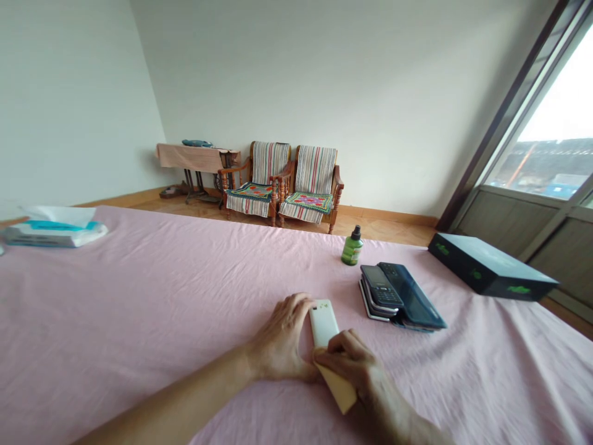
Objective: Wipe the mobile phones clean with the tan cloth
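Right hand: 1, the right hand (365,366), bare; thumb and fingers pinch the upper end of a flat pale-yellow piece.
Yellow piece: 1, the flat pale-yellow piece (340,388), straight-edged, material unclear; rest of it slants out below the fingers.
Left hand: 1, the left hand (283,341), bare; fingers curved, tips at the far left corner of the phone, thumb stretched toward its near end. Thumb contact hidden; cannot tell if it clamps.
Phone: 1, white rectangular phone (324,322), flat on the bedding between both hands; small dark square and gold-coloured marks at far end.
Blocked: right hand and yellow piece cover the phone's near part.
Bedding: 1 sheet, wrinkled pink cloth (185,290), under everything near.
Phone pile: right of the hands, apart from them. On top, 1 black keypad phone (382,292) and, touching it, 1 glossy dark-blue slab phone (414,300). More edges below; total hidden.
Bottle: 1, translucent green bottle with black cap (352,248), upright, just beyond the pile.
Box: 1, flat black box with green print and pale top (482,272), far right.
Tissues: 1, white-and-blue tissue pack (62,233), far left, sheet sticking out.
Chairs: 2, wooden armchairs with striped covers (316,173), side by side beyond the bedding.
Side table: 1, metal-legged table under a pinkish cloth (189,158), left of chairs.
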A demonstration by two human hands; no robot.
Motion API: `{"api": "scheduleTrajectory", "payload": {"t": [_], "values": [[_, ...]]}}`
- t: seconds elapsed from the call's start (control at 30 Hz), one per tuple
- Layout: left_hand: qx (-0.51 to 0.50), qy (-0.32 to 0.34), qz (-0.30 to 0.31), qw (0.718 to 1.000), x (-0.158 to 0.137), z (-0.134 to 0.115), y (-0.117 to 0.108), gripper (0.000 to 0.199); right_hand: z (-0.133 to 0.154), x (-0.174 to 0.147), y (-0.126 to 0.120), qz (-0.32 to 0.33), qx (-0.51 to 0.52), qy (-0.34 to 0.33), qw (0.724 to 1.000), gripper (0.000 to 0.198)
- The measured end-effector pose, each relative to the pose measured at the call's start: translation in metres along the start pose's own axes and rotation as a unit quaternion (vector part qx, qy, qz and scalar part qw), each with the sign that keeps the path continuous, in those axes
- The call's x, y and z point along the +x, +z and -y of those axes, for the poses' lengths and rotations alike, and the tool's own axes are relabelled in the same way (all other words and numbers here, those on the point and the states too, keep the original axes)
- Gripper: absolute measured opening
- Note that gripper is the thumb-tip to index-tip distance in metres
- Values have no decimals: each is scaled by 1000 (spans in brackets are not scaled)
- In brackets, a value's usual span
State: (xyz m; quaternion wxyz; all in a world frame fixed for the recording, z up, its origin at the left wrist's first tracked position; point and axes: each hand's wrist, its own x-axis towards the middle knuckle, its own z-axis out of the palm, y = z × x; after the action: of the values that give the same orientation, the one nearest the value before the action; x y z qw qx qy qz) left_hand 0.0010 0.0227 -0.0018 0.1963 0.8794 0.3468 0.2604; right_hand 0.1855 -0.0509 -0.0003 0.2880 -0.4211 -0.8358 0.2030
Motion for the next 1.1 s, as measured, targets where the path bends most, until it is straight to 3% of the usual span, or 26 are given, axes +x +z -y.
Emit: {"api": "scheduleTrajectory", "payload": {"t": [0.13,0.37,0.6,0.83,1.1], "values": [[-17,5,-15,1000,-1,-4,0,81,-8,5,4,-39,-27,31,998,31],[-25,-11,-2,1000,-1,-7,-2,87,-46,38,0,-110,-86,33,990,38],[7,7,34,999,0,-9,-6,77,-57,64,-2,-118,-100,40,987,31],[30,13,39,999,1,-10,-7,74,-44,33,1,-119,-82,55,988,38],[37,50,15,998,-2,-10,-7,68,-14,-13,3,-85,40,72,993,25]]}}
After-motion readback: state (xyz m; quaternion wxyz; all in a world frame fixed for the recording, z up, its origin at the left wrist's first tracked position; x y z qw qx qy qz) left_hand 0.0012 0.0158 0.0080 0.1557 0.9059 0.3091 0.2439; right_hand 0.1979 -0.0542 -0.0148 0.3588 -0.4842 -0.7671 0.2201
